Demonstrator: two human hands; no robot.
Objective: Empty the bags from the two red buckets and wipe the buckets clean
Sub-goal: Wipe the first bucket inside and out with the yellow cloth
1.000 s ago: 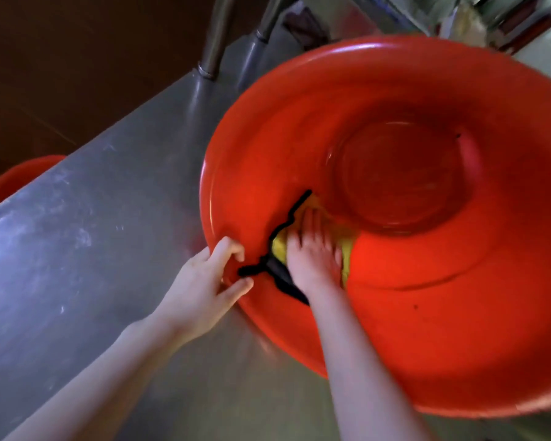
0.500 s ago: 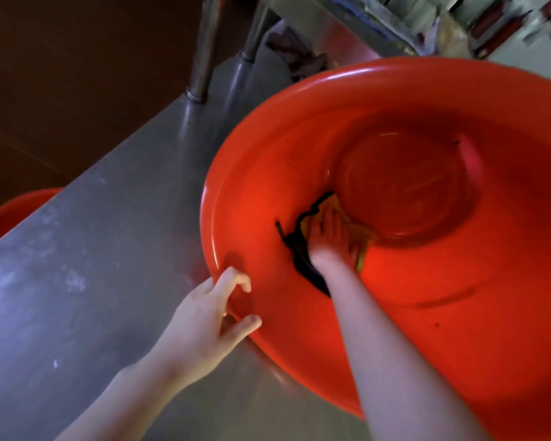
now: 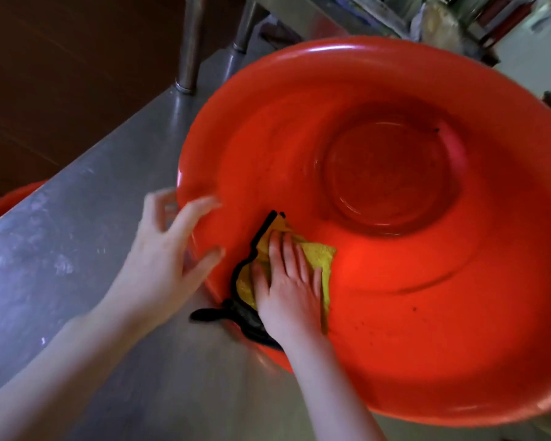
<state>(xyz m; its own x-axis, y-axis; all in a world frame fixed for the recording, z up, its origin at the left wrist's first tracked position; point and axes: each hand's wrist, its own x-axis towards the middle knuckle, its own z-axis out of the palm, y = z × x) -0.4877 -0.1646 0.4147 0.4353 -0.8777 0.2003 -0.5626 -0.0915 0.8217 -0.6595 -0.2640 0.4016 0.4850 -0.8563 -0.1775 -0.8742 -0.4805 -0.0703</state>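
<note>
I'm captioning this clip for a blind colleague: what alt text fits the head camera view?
A person's right hand presses a yellow cloth with black edging flat against the inside wall of a large red bucket tilted on a steel table. The blurred left hand, fingers spread, is at the rim.

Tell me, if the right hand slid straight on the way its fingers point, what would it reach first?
Probably the round flat bottom of the red bucket. The right hand presses a yellow cloth on the sloping inner wall, fingers aimed up-slope; nothing else shows between.
</note>
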